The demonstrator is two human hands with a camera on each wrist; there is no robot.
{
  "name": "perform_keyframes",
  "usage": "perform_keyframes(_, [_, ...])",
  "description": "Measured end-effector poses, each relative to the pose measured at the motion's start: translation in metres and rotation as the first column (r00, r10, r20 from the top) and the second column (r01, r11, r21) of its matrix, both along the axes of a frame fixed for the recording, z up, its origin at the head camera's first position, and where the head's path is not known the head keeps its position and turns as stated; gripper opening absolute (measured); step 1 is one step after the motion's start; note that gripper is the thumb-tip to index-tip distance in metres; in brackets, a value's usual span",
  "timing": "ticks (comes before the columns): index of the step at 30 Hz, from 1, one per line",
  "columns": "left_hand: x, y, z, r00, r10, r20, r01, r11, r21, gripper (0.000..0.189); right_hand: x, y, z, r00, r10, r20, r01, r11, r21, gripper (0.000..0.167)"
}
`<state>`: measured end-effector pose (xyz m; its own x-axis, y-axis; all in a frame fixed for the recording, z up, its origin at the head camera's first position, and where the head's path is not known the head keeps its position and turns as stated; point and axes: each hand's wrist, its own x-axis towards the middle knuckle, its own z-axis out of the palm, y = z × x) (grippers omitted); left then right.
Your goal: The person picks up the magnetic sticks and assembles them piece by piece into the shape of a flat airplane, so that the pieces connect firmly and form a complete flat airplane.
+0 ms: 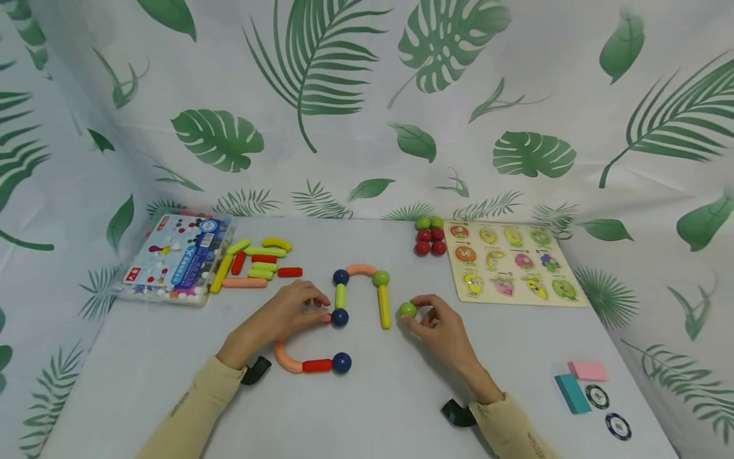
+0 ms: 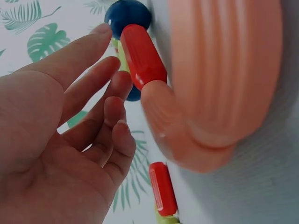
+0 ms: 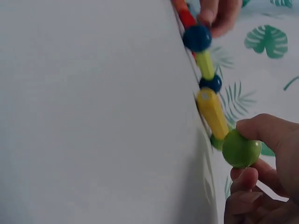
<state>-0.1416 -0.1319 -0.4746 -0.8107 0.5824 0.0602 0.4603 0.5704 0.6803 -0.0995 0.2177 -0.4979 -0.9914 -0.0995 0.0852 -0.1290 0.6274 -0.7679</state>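
Observation:
My right hand (image 1: 444, 333) pinches a light green ball (image 1: 408, 310) between thumb and fingers, beside the end of a yellow rod (image 1: 384, 307). In the right wrist view the same green ball (image 3: 241, 148) shows at the fingertips. My left hand (image 1: 292, 310) has its thumb tip right at a dark blue ball (image 1: 340, 317), the other fingers loosely bent with nothing between them. From that ball a red rod (image 2: 144, 56) leads into a curved peach rod (image 1: 287, 358). Further along the chain come a lime rod (image 1: 341, 296), another blue ball (image 1: 341, 276), a peach arc (image 1: 361, 269) and a green ball (image 1: 381, 278).
A red rod (image 1: 317, 365) and blue ball (image 1: 341, 363) form the chain's near end. Loose rods (image 1: 265, 251) lie by a plastic box (image 1: 172, 255) at left. Red and green balls (image 1: 430, 236) sit beside a fruit puzzle board (image 1: 516, 263). Blocks (image 1: 572, 393) and chips (image 1: 618, 426) lie at right.

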Motion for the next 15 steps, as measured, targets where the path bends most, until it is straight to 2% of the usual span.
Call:
perform_keyframes(7, [-0.001,-0.001,-0.007,1.0,0.003,0.003,-0.003,1.0,-0.008,0.027,0.028,-0.016,-0.003,0.995,0.089,0.044,-0.088,0.996,-0.024,0.035])
perform_keyframes(11, [-0.002,-0.002,-0.007,1.0,-0.001,0.005,0.001,1.0,-0.003,0.027,0.032,-0.021,-0.005,0.992,0.123,0.032,-0.122,0.992,-0.01,0.036])
perform_keyframes(15, [-0.002,-0.003,-0.007,1.0,-0.016,0.006,0.016,1.0,0.006,0.026,0.031,-0.024,-0.006,0.993,0.121,0.01,-0.121,0.993,0.002,0.038])
